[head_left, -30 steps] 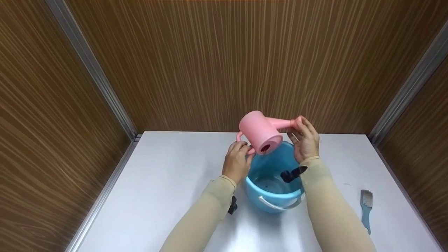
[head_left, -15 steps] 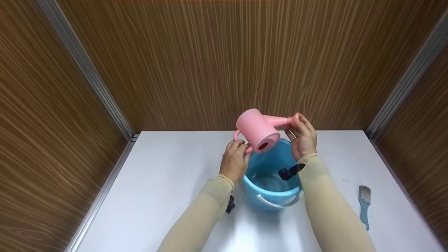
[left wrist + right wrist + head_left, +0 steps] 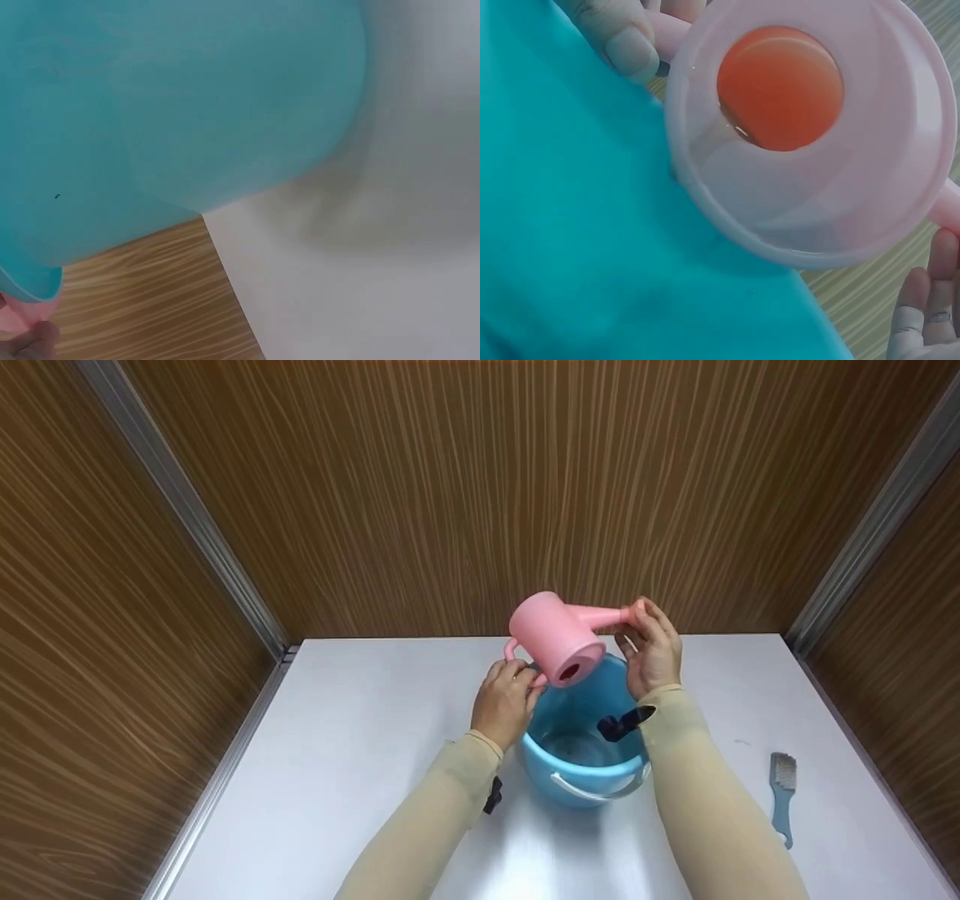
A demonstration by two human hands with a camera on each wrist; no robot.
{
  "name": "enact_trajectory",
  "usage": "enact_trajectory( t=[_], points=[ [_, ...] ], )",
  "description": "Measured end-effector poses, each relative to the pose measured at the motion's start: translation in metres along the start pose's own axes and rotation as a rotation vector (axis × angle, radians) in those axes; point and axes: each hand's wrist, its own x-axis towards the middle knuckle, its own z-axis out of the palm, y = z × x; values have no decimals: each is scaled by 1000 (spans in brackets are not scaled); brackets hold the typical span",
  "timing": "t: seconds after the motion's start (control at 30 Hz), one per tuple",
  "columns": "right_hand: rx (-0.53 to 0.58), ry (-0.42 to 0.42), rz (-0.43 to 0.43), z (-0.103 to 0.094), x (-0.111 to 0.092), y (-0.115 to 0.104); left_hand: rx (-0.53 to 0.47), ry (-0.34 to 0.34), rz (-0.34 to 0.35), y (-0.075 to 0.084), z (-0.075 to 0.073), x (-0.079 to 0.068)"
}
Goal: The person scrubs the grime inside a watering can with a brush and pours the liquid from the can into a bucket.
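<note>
Can't see most of pink watering can (image 3: 556, 641) in left wrist view: blocked by blue bucket (image 3: 187, 97), cut off near 8 o'clock. Can't make out bucket's murky bottom. Find can at 1 o'clock from left hand (image 3: 502, 703), gripping handle (image 3: 511, 649), and at 9 o'clock from right hand (image 3: 654, 656), pinching spout (image 3: 600, 617) end. Tilted, smooth, with round orange-red opening (image 3: 780, 90) aimed down above bucket.

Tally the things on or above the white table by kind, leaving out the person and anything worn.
Watering can: 1
Bucket: 1
Brush: 1
Total: 3
</note>
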Motion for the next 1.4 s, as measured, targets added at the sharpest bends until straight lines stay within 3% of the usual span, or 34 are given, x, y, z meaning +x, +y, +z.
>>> enact_trajectory(
  t=[0.47, 0.7, 1.4],
  points=[
    [34, 22, -15, -2, 1, 0, 18, 4, 42, 2, -1, -1],
    [41, 35, -18, -1, 1, 2, 80, 12, 69, 0, -1, -1],
    [40, 37, -16, -1, 1, 2, 73, -15, 50, 1, -2, -1]
  ],
)
